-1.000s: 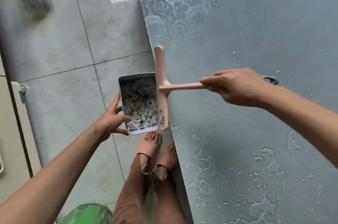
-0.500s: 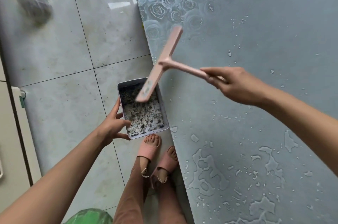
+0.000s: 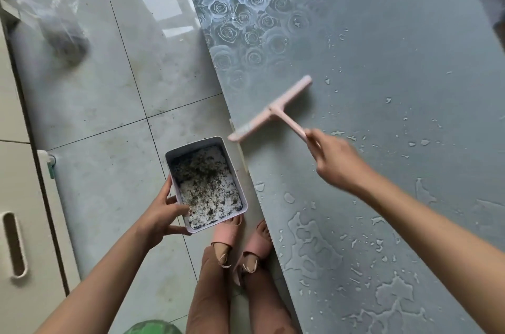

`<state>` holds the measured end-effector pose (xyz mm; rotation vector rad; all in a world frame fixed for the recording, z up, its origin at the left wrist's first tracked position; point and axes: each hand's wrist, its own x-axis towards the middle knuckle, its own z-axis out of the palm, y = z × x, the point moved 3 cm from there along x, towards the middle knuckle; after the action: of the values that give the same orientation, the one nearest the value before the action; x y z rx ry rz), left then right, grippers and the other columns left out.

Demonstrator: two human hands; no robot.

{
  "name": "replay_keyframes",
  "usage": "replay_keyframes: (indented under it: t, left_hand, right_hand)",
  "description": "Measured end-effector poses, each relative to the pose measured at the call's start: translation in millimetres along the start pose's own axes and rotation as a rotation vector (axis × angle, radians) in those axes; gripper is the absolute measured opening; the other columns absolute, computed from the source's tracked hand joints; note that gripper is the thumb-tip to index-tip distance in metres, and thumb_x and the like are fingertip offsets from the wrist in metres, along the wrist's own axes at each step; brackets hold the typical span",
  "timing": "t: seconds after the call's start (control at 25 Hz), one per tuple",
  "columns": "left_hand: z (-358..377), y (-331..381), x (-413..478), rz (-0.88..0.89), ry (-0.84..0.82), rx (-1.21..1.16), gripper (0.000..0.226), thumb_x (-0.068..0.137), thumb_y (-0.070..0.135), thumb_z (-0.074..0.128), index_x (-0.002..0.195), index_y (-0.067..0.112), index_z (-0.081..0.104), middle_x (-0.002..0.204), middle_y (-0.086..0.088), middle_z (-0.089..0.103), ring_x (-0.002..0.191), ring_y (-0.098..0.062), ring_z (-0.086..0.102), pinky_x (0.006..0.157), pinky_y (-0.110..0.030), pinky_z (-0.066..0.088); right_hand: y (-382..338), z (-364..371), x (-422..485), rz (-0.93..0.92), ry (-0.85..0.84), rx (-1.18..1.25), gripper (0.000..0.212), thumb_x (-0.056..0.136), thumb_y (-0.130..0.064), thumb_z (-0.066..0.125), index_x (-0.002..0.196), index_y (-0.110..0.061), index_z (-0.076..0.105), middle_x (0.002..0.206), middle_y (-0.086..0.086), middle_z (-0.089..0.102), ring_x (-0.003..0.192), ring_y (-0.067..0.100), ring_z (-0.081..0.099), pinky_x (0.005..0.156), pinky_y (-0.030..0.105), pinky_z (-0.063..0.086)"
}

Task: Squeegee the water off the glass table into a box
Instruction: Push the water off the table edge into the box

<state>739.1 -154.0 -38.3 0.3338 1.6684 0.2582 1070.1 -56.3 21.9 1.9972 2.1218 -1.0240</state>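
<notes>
Roughly half done, I judge: glass table (image 3: 382,60) shows only droplets farther along, big puddles (image 3: 311,246) near its closest corner. Right hand (image 3: 338,161) grips squeegee (image 3: 273,109); left hand (image 3: 161,216) holds box (image 3: 191,145) beside the table's left edge.

squeegee (image 3: 269,113) motion-blurred, handle end hidden in right hand (image 3: 338,163), green obj (image 3: 153,328) cut off btm edge

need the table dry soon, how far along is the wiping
Partly done. The far stretch of the glass table shows only small drops. In hand: the right hand holds the squeegee, one blade end at the table edge, and the left hand holds the box beside that edge. Left: the big puddles at the table's near end.
</notes>
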Motion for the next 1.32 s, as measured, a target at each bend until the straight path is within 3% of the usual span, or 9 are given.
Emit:
replay_keyframes:
  t: [0.2, 0.32, 0.4, 0.52, 0.68, 0.8, 0.92, 1.16, 1.32]
  left_hand:
    - [-1, -15, -16, -0.010, 0.007, 0.011, 0.093, 0.086, -0.017, 0.043, 0.147, 0.048, 0.018, 0.130, -0.012, 0.053, 0.106, -0.033, 0.057, 0.057, -0.048, 0.059]
    - [4, -20, -14, -0.005, 0.009, 0.035, 0.096, 0.085, -0.017, 0.044, 0.146, 0.051, 0.015, 0.132, -0.008, 0.050, 0.104, -0.029, 0.058, 0.059, -0.049, 0.059]
    - [10, -22, -6, 0.001, 0.003, 0.051, 0.098, 0.083, -0.018, 0.043, 0.145, 0.053, 0.014, 0.133, -0.007, 0.047, 0.104, -0.028, 0.057, 0.058, -0.048, 0.059]
    - [23, -28, 8, 0.006, -0.009, 0.064, 0.099, 0.084, -0.018, 0.045, 0.147, 0.050, 0.010, 0.137, -0.009, 0.044, 0.106, -0.029, 0.055, 0.049, -0.041, 0.057]
    - [39, -37, 20, 0.028, -0.028, 0.042, 0.100, 0.084, -0.018, 0.046, 0.147, 0.051, 0.011, 0.139, -0.008, 0.044, 0.107, -0.029, 0.057, 0.053, -0.043, 0.059]
    - [44, -42, 27, 0.046, -0.029, 0.020, 0.099, 0.084, -0.018, 0.045, 0.147, 0.052, 0.013, 0.142, -0.006, 0.042, 0.106, -0.027, 0.058, 0.059, -0.046, 0.059]
    - [42, -41, 26, 0.046, -0.033, 0.031, 0.098, 0.085, -0.017, 0.046, 0.146, 0.052, 0.013, 0.146, -0.005, 0.038, 0.113, -0.028, 0.054, 0.060, -0.046, 0.060]
    - [39, -38, 27, 0.053, -0.037, 0.057, 0.101, 0.083, -0.018, 0.046, 0.145, 0.054, 0.014, 0.134, 0.000, 0.043, 0.103, -0.022, 0.058, 0.056, -0.044, 0.059]
    - [39, -40, 27, 0.058, -0.040, 0.038, 0.100, 0.083, -0.018, 0.047, 0.144, 0.056, 0.015, 0.132, 0.001, 0.043, 0.097, -0.015, 0.060, 0.053, -0.040, 0.058]
  right_hand:
    - [38, -1, -101, 0.018, -0.115, -0.050, 0.032, 0.098, -0.032, 0.042, 0.128, -0.028, 0.051, 0.099, 0.009, 0.063, 0.095, 0.032, 0.059, 0.081, 0.039, 0.047]
    - [73, -44, -108, -0.031, -0.138, 0.087, 0.034, 0.092, -0.029, 0.050, 0.126, -0.031, 0.057, 0.107, -0.012, 0.066, 0.091, 0.000, 0.061, 0.079, 0.018, 0.042]
    - [120, -65, -114, 0.033, -0.253, -0.039, 0.033, 0.092, -0.025, 0.053, 0.122, -0.040, 0.056, 0.100, -0.027, 0.062, 0.082, -0.012, 0.057, 0.074, 0.018, 0.043]
    - [171, -60, -124, 0.173, -0.437, -0.162, 0.042, 0.094, -0.014, 0.051, 0.126, -0.041, 0.055, 0.086, -0.028, 0.063, 0.077, -0.001, 0.058, 0.076, 0.029, 0.048]
    - [159, -35, -110, 0.072, -0.377, -0.213, 0.046, 0.096, -0.016, 0.046, 0.131, -0.046, 0.047, 0.083, -0.009, 0.056, 0.074, 0.007, 0.053, 0.069, 0.031, 0.043]
    - [106, -1, -76, -0.088, -0.412, -0.221, 0.045, 0.099, -0.025, 0.041, 0.133, -0.055, 0.037, 0.091, -0.006, 0.052, 0.083, 0.013, 0.052, 0.073, 0.036, 0.044]
    - [62, 12, -49, -0.205, -0.344, -0.224, 0.043, 0.100, -0.028, 0.040, 0.132, -0.057, 0.037, 0.094, -0.005, 0.052, 0.088, 0.016, 0.053, 0.063, 0.032, 0.036]
    - [90, -25, -59, -0.027, -0.325, -0.310, 0.041, 0.098, -0.033, 0.040, 0.130, -0.060, 0.039, 0.088, -0.012, 0.050, 0.085, 0.014, 0.053, 0.064, 0.033, 0.040]
    - [33, 14, -39, -0.129, -0.296, -0.202, 0.040, 0.100, -0.033, 0.037, 0.133, -0.056, 0.039, 0.097, -0.004, 0.053, 0.096, 0.021, 0.056, 0.069, 0.033, 0.037]
